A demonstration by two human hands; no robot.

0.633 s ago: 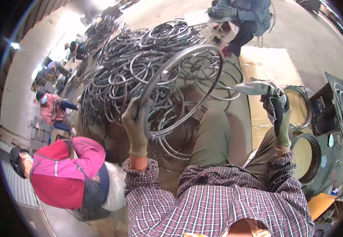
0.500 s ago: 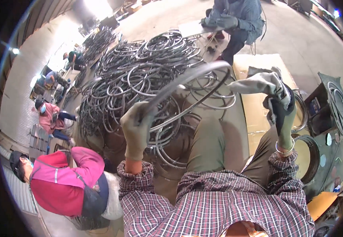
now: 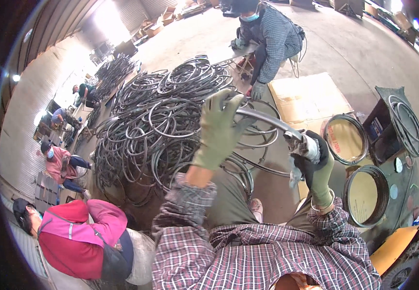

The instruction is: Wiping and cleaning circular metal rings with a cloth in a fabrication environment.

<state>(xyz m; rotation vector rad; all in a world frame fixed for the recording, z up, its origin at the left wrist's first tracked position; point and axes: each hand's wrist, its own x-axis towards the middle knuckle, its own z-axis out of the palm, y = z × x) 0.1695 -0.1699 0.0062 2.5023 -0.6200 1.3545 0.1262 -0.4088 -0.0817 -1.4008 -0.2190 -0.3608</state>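
My left hand (image 3: 216, 130), in an olive work glove, has its fingers bent over the upper left part of a thin dark metal hoop (image 3: 268, 119). The hoop slopes down to the right toward my right hand (image 3: 318, 166), also gloved. That hand is closed around a grey rag (image 3: 308, 147), which wraps the hoop where the two meet. The hoop's lower part runs in front of other rings, so its full outline is hard to follow. Beyond my hands lies a big tangled pile of similar hoops (image 3: 170, 116).
Across the pile a co-worker (image 3: 279, 43) in a checked shirt bends down, one gloved hand low near the rings. Another person (image 3: 81, 232) in pink sits at my left. Cardboard (image 3: 311, 94), a stack of rings (image 3: 347, 195) and a dark box (image 3: 381, 128) are at right.
My left hand has moved right along with the hoop. My right hand has come nearer, and its rag now wraps the hoop. The co-worker opposite has bent and reached down.
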